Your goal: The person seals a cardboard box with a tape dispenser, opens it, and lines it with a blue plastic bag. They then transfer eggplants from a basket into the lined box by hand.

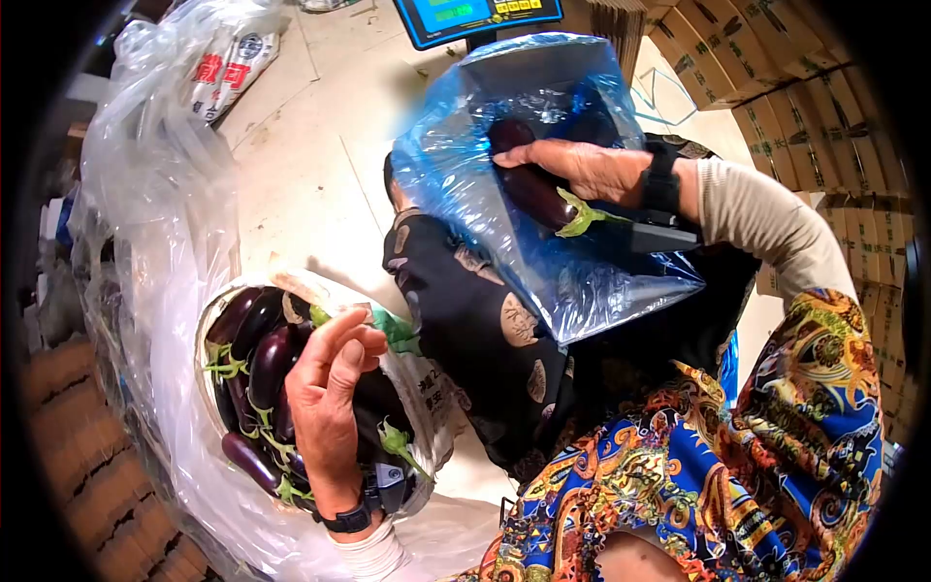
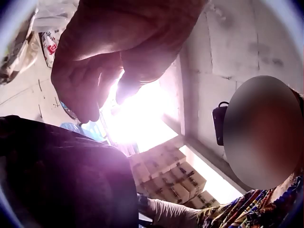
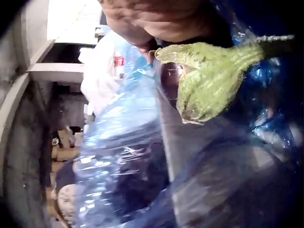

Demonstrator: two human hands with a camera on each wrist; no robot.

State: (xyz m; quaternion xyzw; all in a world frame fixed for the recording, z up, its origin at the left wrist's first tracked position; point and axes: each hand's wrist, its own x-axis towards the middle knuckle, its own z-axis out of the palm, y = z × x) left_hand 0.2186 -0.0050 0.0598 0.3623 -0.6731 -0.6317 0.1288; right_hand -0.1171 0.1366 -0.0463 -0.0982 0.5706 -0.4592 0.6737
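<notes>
In the head view my right hand [image 1: 596, 173] grips a dark purple eggplant [image 1: 533, 199] inside a box lined with a blue plastic bag [image 1: 441, 145]. Its green cap [image 3: 209, 80] fills much of the right wrist view, just below the hand. Over at the left, my left hand [image 1: 330, 393] is above a white sack [image 1: 427, 388] of several eggplants [image 1: 272, 369], its fingers loosely bent with nothing between them. Close below that hand in the left wrist view, a large dark, glossy shape [image 2: 71, 175] fills the lower left corner.
A scale with a lit display [image 1: 452, 14] stands beyond the box. Stacked cardboard boxes [image 1: 824, 126] line the right side, with more brown cartons [image 1: 78, 436] at lower left. Clear plastic sheeting [image 1: 160, 194] spreads round the sack. A printed white bag [image 1: 231, 73] lies at the upper left.
</notes>
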